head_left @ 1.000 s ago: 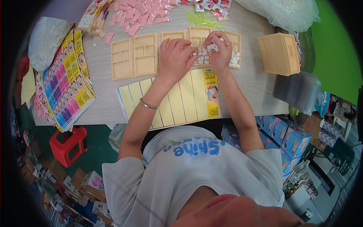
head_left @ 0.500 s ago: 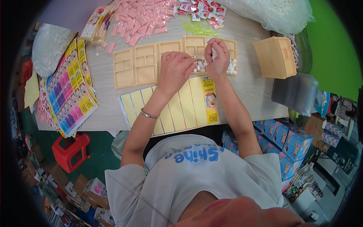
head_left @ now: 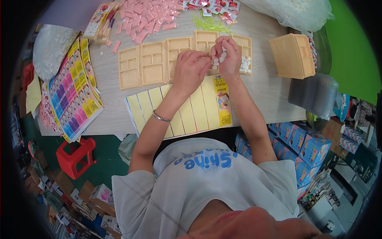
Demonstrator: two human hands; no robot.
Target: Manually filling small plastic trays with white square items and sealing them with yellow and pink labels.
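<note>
Left hand [head_left: 190, 68] has shifted farther over the fourth-from-left tray [head_left: 207, 36], grip indistinct; right hand [head_left: 231, 63] cups white pieces [head_left: 222, 57], presumably against spillage.

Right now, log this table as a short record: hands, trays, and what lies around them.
Left hand: fingertips together, close to the right hand; any pinched item is too small to tell
Right hand: cupped around white pieces
Trays: five in a row, tan, divided; white pieces in the two rightmost
Near side: yellow-striped sheet
Far side: pink packets, thin green strips
Right side: stacked tan trays
</note>
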